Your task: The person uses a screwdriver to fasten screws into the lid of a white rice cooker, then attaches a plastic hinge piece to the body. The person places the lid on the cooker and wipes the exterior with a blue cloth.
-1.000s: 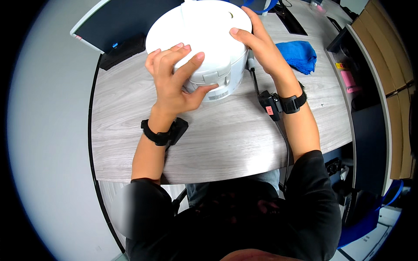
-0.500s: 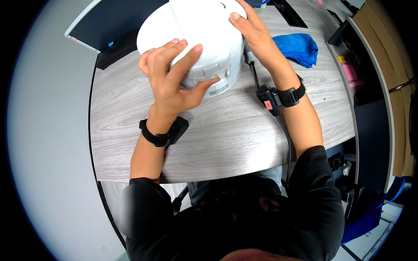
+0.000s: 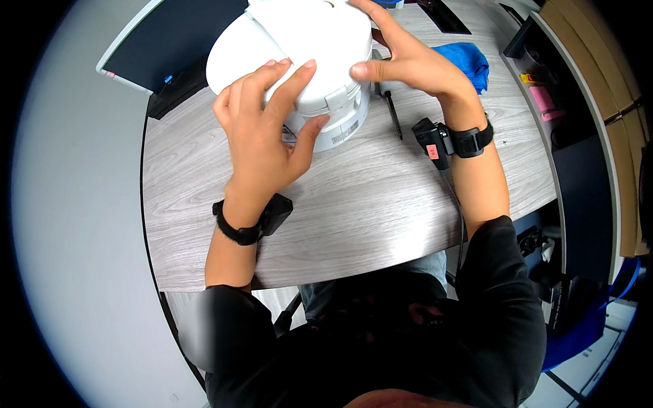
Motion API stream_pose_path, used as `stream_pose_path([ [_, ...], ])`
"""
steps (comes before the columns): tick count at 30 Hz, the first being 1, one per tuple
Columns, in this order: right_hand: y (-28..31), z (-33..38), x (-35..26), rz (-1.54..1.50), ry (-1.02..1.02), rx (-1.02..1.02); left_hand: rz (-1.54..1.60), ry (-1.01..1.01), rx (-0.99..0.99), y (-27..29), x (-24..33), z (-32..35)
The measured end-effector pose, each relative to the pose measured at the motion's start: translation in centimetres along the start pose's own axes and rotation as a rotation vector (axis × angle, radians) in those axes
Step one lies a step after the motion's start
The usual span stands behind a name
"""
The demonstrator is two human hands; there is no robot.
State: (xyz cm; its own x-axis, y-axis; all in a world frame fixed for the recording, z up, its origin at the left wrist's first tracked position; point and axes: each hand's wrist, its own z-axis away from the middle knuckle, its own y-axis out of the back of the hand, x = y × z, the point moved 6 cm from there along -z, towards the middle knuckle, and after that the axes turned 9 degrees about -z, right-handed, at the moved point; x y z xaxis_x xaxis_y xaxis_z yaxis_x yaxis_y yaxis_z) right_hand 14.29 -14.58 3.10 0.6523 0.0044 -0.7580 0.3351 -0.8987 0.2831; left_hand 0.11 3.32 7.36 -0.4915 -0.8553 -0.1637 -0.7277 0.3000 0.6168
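My left hand (image 3: 264,139), at eleven o'clock, grasps the near rim of the white rice cooker (image 3: 316,37) at twelve. My right hand (image 3: 411,66), at one, clasps its side, thumb shifted nearer. The cooker has swivelled, its latch (image 3: 337,99) now facing five.

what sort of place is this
Probably an office or workroom: there is a wood-grain desk, a dark, pale-framed panel at its far left, and a shelf unit beside brown cardboard on the right.
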Motion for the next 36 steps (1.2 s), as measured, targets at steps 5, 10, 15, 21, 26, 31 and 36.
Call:
stream_pose_path([
  [5, -0.4, 0.5, -1.6, 0.213, 0.159, -0.039, 0.014, -0.001, 0.105, -0.7, -0.1, 0.3],
  [10, -0.2, 1.0, -4.2, 0.143, 0.093, -0.125, -0.028, 0.003, 0.160, -1.1, 0.1, 0.6],
  [15, 0.4, 0.5, -3.0, 0.087, 0.023, -0.176, -0.043, -0.001, 0.168, -1.6, 0.2, 0.4],
  [21, 0.4, 0.5, -2.8, 0.124, -0.008, -0.146, -0.034, 0.022, 0.020, -1.0, 0.8, 0.3],
  [26, 0.2, 0.7, -3.1, 0.144, -0.004, -0.142, -0.048, 0.009, 0.066, -1.3, 0.5, 0.5],
  [31, -0.3, 0.2, -3.8, -0.180, -0.109, -0.182, -0.060, 0.030, 0.112, -1.4, 0.9, 0.8],
  [36, 0.8, 0.3, -3.2, -0.336, -0.113, -0.123, -0.078, 0.034, 0.115, -1.0, 1.0, 0.9],
])
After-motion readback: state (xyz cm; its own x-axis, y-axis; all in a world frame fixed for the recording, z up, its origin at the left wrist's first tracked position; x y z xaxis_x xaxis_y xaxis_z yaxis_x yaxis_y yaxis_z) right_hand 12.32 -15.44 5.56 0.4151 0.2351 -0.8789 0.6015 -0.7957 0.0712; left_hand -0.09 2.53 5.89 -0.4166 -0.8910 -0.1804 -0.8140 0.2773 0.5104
